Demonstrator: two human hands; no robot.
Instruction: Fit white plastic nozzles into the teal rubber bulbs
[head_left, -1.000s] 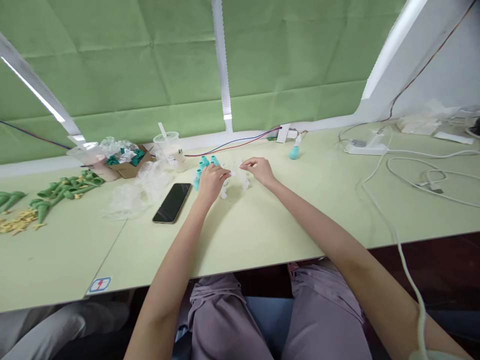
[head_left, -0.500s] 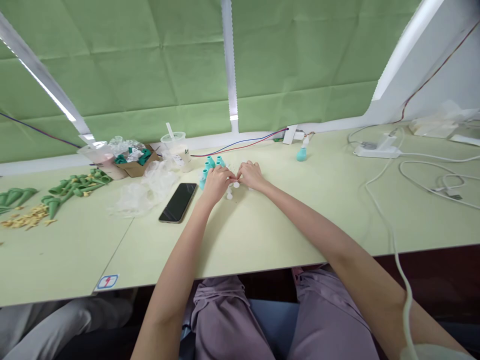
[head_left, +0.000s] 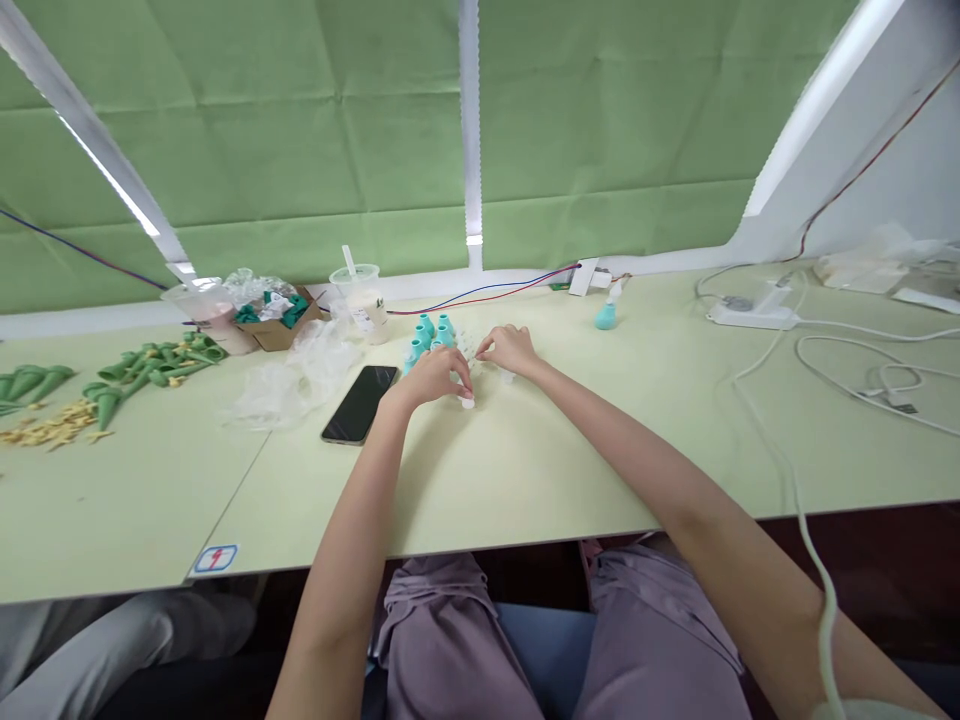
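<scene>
My left hand [head_left: 433,380] is closed in a pinch low over the table, its thumb and fingertips on a small white rounded piece [head_left: 468,403]. To its right my right hand [head_left: 511,350] has thumb and fingers drawn together; whatever sits between them is too small to make out. Several small white pieces [head_left: 466,345] lie between and behind the two hands. A cluster of turquoise bulb-shaped parts with open necks [head_left: 426,335] stands just behind my left hand, which partly hides it. One more turquoise bulb [head_left: 606,317], with a whitish tip, stands apart at the back right.
A black phone [head_left: 360,405] lies left of my left hand, beside a crumpled clear plastic bag [head_left: 292,380]. Behind are a drink cup [head_left: 358,300] and a cardboard box [head_left: 289,328]. Green cone-shaped parts [head_left: 150,370] lie far left; a power strip [head_left: 754,315] with white cables is right.
My hands have drawn apart. The left has come slightly nearer and down onto a white piece; the right stays at almost the same spot. The view has shifted slightly.
</scene>
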